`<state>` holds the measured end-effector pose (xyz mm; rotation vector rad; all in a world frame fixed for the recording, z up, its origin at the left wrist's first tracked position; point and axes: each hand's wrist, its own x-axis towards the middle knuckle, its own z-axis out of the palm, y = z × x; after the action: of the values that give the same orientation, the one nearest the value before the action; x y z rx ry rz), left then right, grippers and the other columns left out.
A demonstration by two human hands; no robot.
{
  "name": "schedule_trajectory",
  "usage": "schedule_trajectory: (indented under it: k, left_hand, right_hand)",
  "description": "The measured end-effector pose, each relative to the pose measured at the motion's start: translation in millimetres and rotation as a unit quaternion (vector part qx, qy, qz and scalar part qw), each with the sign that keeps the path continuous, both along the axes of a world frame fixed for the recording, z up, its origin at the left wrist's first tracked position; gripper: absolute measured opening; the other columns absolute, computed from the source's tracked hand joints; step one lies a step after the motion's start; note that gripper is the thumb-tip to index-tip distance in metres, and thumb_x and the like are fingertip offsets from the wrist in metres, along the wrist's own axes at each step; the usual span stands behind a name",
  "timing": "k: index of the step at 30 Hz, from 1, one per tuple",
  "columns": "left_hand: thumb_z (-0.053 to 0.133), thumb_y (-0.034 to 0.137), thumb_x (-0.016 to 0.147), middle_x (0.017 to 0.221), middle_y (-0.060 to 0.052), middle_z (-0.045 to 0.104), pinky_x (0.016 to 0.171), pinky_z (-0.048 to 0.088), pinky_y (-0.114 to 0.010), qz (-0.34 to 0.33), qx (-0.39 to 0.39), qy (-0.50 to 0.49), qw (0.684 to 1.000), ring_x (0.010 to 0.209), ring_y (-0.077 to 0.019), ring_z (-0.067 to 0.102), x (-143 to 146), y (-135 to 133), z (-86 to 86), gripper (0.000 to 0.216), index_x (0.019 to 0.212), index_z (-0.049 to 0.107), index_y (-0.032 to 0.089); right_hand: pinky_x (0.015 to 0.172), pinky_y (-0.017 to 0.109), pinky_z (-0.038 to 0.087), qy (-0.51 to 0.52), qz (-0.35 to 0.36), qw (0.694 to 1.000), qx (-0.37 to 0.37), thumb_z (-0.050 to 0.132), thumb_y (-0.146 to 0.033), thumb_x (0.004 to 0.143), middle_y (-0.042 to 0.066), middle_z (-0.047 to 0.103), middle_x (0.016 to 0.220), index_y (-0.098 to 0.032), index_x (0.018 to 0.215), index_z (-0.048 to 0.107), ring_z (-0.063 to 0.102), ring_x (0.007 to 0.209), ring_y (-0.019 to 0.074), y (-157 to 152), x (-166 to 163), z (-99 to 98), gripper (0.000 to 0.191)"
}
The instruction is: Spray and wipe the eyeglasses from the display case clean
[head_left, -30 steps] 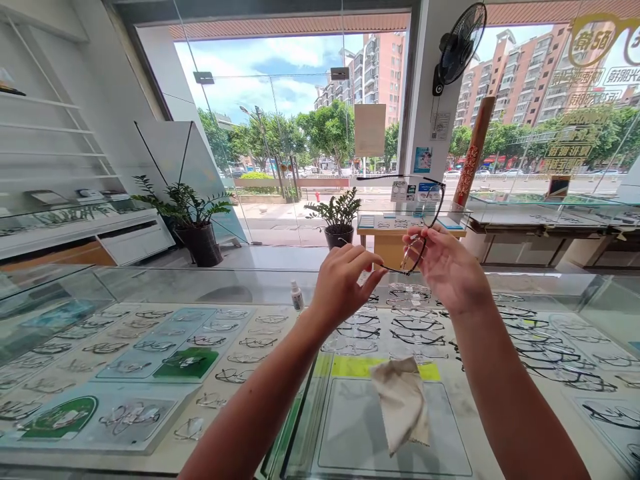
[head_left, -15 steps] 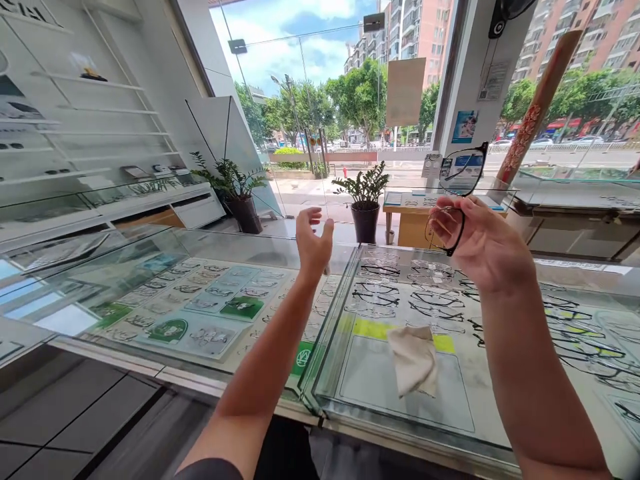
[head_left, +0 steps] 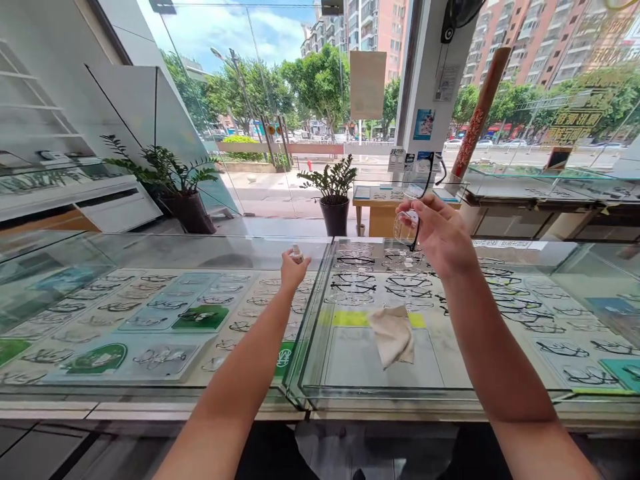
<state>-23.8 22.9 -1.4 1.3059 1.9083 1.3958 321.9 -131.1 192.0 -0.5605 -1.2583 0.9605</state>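
My right hand [head_left: 443, 237] is raised over the glass counter, its fingers pinching a pair of dark-rimmed eyeglasses [head_left: 418, 230] by the frame. The glasses are turned on end, one lens above the other. Farther left, my left hand [head_left: 294, 272] reaches to the far part of the counter top, fingers closed around a small bottle [head_left: 297, 253] with a pale top. Most of the bottle is hidden by the fingers. Between my arms, a crumpled beige cloth [head_left: 393, 337] lies on the counter glass, touched by neither hand.
Under the glass of the counter [head_left: 345, 395] lie rows of eyeglasses [head_left: 353, 283]. A seam between two cases runs beside my left arm. Beyond stand a potted plant [head_left: 334, 213], another potted plant [head_left: 187, 207] and a wooden display table [head_left: 377, 220] before the window.
My left hand, open before, has come down to the counter and closed on the small bottle. The glasses stay in my right hand, turned somewhat. The view has shifted to the right.
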Motion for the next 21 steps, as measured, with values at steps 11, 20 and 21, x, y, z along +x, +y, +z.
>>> schedule_trajectory:
  k: [11,20,21]
  left_hand:
    - [0.064,0.03,0.1,0.102,-0.005,0.066,0.085,0.056,-0.036,-0.06,0.043,-0.052,0.996,0.091,-0.0195,0.063,12.7,-19.9,23.9,0.017,0.112,0.062,0.019]
    - [0.024,0.094,0.088,0.065,-0.002,0.043,0.051,0.037,-0.029,-0.347,0.031,-0.198,0.916,0.06,-0.0161,0.045,94.6,-91.3,69.9,0.078,0.068,0.048,0.022]
    - [0.023,0.098,0.085,0.062,-0.001,0.038,0.049,0.032,-0.028,-0.417,-0.002,-0.262,0.87,0.058,-0.0158,0.041,100.6,-99.3,73.0,0.081,0.065,0.045,0.023]
  right_hand:
    - [0.107,0.043,0.052,0.023,-0.081,0.994,-0.074,0.093,-0.048,0.074,0.004,0.083,0.095,-0.026,0.086,0.08,0.074,0.102,0.0226,19.0,17.5,-93.4,0.028]
    - [0.107,0.044,0.052,-0.01,-0.046,0.992,-0.113,0.091,-0.05,0.079,0.006,0.085,0.101,-0.026,0.09,0.081,0.074,0.105,0.0247,16.1,-1.0,-122.0,0.028]
    - [0.108,0.044,0.052,-0.011,-0.035,0.992,-0.117,0.09,-0.05,0.08,0.006,0.085,0.101,-0.026,0.09,0.081,0.073,0.105,0.0245,15.2,-4.2,-123.7,0.027]
